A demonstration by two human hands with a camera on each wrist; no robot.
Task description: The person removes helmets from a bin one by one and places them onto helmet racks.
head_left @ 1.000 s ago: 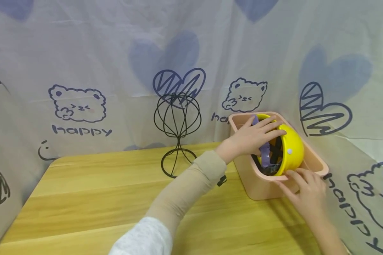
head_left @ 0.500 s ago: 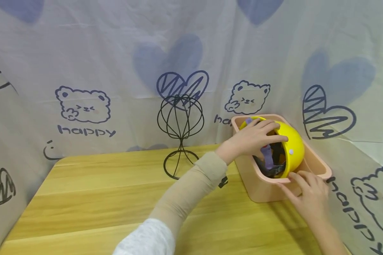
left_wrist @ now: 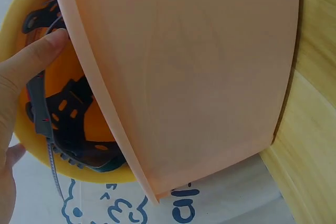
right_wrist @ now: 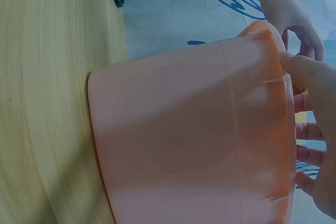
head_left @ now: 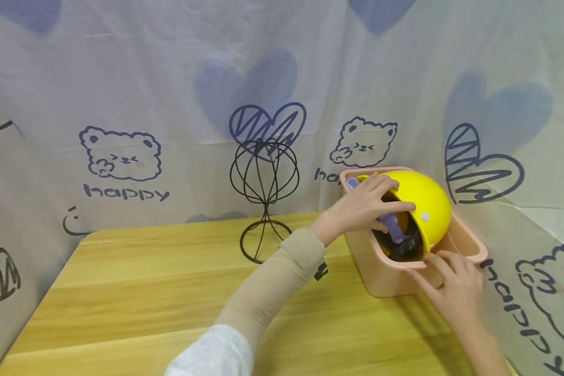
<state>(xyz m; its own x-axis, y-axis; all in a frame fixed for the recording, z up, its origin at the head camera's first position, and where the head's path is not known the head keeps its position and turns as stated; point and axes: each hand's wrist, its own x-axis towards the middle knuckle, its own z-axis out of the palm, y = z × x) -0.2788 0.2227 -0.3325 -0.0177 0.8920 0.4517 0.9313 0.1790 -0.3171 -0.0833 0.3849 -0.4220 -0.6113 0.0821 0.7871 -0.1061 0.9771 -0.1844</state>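
A yellow hard hat (head_left: 425, 198) sits tilted in the pink plastic bin (head_left: 373, 271), dome up and right, open side facing left. My left hand (head_left: 359, 206) grips its rim. In the left wrist view the thumb (left_wrist: 47, 51) reaches inside the hat, by the black harness (left_wrist: 73, 114). A purple strap (head_left: 394, 230) shows within the hat in the head view. My right hand (head_left: 458, 284) holds the bin's near rim, thumb outside and fingers over the edge, fingertips close to the hat. Those fingers (right_wrist: 310, 131) are partly hidden behind the rim in the right wrist view.
A black wire stand (head_left: 265, 204) with a round cage top stands left of the bin on the wooden table (head_left: 136, 292). A printed curtain (head_left: 178, 104) hangs right behind and beside the table. A small black piece (head_left: 321, 271) shows under my left forearm.
The hard hat has turned in the bin, its dome now more upward and its open side lower. My left hand has shifted slightly left with its rim; the right hand stays at the bin's rim.
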